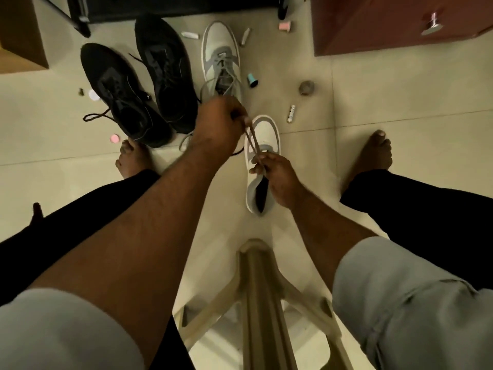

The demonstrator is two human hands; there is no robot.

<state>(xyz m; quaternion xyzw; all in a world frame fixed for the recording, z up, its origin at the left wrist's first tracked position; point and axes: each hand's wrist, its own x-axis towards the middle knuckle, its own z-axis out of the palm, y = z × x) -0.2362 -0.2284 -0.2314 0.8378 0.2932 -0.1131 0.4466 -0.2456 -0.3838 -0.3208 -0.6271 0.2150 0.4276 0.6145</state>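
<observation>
Left hand (218,124) and right hand (278,178) fingers pinch the taut lace (253,141) of a white-grey shoe (270,132).

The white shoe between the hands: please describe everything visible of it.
The white shoe is a low sneaker with grey toe trim and a dark inside, smooth-looking material. It stands on the tiled floor, toe pointing away. The left hand holds its lace taut; the right hand pinches the lace near the eyelets.
</observation>
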